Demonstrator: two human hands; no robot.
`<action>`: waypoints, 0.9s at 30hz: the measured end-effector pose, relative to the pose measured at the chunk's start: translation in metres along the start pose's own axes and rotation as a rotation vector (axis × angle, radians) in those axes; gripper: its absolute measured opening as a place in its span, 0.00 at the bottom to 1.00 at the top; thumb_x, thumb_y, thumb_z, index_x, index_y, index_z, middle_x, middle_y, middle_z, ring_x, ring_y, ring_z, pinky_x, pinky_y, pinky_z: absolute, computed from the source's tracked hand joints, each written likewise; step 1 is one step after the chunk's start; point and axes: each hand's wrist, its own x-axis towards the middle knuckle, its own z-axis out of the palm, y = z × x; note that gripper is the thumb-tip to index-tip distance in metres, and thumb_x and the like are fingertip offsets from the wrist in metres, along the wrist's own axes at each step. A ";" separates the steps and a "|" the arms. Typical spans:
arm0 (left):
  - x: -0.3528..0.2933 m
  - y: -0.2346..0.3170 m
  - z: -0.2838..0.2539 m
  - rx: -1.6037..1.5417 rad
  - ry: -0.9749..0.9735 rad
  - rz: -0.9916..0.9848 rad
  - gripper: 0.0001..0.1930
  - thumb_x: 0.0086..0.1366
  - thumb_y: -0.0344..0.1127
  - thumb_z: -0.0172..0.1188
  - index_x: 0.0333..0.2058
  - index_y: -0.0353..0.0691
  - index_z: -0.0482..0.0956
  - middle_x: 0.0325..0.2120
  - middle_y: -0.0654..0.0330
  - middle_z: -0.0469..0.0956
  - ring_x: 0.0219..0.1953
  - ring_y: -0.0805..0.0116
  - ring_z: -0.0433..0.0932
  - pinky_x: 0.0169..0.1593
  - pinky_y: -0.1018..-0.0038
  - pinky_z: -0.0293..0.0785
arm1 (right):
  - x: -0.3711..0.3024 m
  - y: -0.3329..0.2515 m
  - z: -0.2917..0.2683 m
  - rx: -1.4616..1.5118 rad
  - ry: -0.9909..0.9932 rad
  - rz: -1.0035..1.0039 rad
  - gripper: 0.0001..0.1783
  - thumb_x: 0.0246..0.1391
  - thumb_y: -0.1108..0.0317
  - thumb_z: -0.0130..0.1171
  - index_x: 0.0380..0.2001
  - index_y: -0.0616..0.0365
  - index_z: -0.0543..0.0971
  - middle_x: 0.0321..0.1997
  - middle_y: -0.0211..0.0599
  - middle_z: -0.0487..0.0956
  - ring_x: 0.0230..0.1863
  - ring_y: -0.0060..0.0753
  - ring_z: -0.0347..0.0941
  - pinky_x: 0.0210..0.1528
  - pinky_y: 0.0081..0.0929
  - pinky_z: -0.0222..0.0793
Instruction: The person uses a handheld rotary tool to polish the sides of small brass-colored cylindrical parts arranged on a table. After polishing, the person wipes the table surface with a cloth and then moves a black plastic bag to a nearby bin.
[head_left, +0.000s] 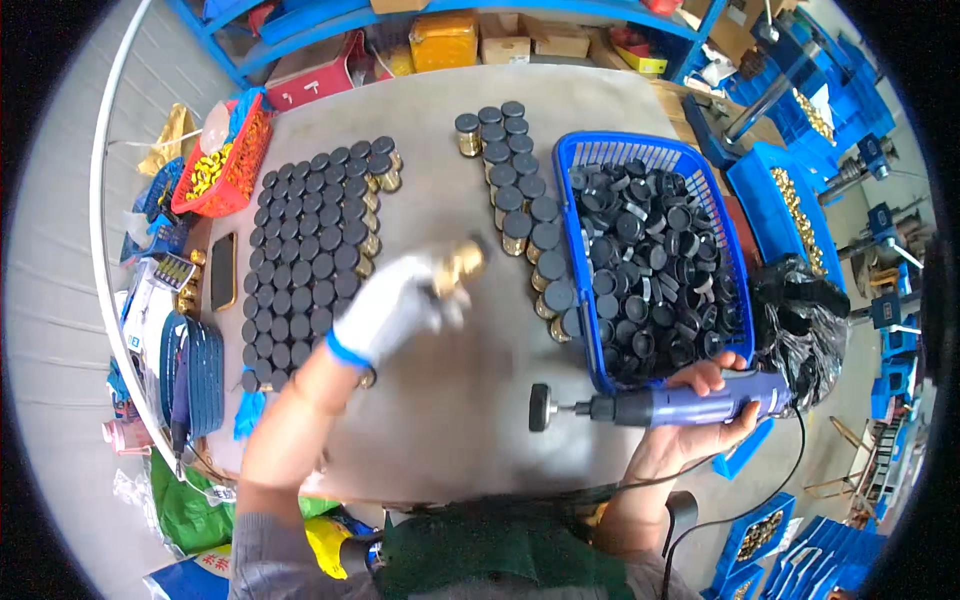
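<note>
My left hand, in a white glove with a blue cuff, is closed on a brass fitting above the middle of the table. The fitting is tilted, and motion blurs it; a dark end shows at its upper right. My right hand, bare, grips a purple electric screwdriver lying level, with a round black head pointing left. Left of my gloved hand stand rows of black-capped brass fittings. A narrower group of capped fittings runs beside a blue basket of loose black caps.
On the far left sit a red basket of small yellow parts and a phone. A black plastic bag and blue bins of brass parts are at the right. The screwdriver's cord loops near my right forearm.
</note>
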 end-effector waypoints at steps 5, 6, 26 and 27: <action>-0.087 -0.058 0.045 0.224 -0.364 -0.361 0.16 0.55 0.38 0.54 0.41 0.36 0.73 0.21 0.64 0.73 0.20 0.77 0.69 0.20 0.82 0.59 | -0.009 0.002 0.006 0.066 -0.014 0.062 0.25 0.47 0.55 0.60 0.42 0.61 0.68 0.42 0.44 0.73 0.31 0.30 0.66 0.33 0.23 0.67; -0.094 -0.051 0.062 0.483 -0.353 -0.360 0.14 0.56 0.44 0.58 0.35 0.40 0.74 0.20 0.69 0.72 0.19 0.80 0.67 0.21 0.82 0.60 | -0.013 0.000 0.005 0.038 -0.022 0.092 0.25 0.47 0.54 0.59 0.42 0.61 0.68 0.41 0.43 0.73 0.30 0.29 0.66 0.33 0.23 0.67; -0.108 -0.062 0.089 1.441 0.093 0.518 0.15 0.45 0.50 0.65 0.23 0.45 0.77 0.25 0.54 0.76 0.29 0.51 0.76 0.35 0.62 0.71 | -0.034 -0.033 0.005 0.088 -0.111 0.102 0.26 0.46 0.56 0.60 0.46 0.58 0.68 0.45 0.39 0.73 0.35 0.29 0.69 0.35 0.24 0.68; -0.109 -0.050 0.090 1.533 0.118 0.616 0.15 0.45 0.49 0.66 0.23 0.45 0.77 0.25 0.54 0.76 0.29 0.52 0.75 0.35 0.62 0.71 | -0.033 -0.036 0.006 0.113 -0.107 0.101 0.26 0.46 0.57 0.60 0.46 0.58 0.68 0.45 0.39 0.73 0.35 0.29 0.69 0.35 0.24 0.68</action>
